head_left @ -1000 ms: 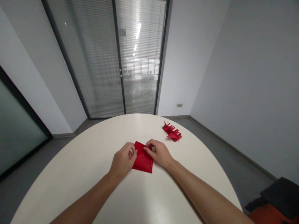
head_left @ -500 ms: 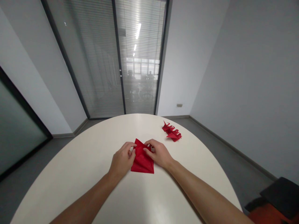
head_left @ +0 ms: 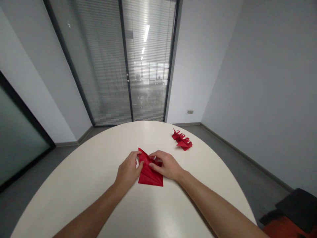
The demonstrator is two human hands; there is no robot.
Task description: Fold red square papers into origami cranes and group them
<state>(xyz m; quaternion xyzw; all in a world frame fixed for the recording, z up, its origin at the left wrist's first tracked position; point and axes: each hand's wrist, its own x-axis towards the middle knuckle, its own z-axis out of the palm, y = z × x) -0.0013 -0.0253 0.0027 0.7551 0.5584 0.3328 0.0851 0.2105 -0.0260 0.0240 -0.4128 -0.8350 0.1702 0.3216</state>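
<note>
A folded red paper [head_left: 149,175] lies on the round white table [head_left: 94,185] in front of me. My left hand [head_left: 128,172] pinches the paper's upper left edge, where a flap stands up to a point. My right hand [head_left: 165,164] presses fingers onto the paper's upper right part, thumb and fingers closed on a fold. The paper's lower edge rests flat on the table. Both forearms reach in from the bottom of the view.
A small heap of finished red folded paper figures [head_left: 182,140] sits at the table's far right. Beyond the table are glass doors with blinds [head_left: 128,62] and grey walls. A black and orange object [head_left: 292,215] is at the lower right, off the table.
The paper's upper left flap has been lifted and pulled up to a point. My right hand has slid left over the paper. The paper has turned slightly.
</note>
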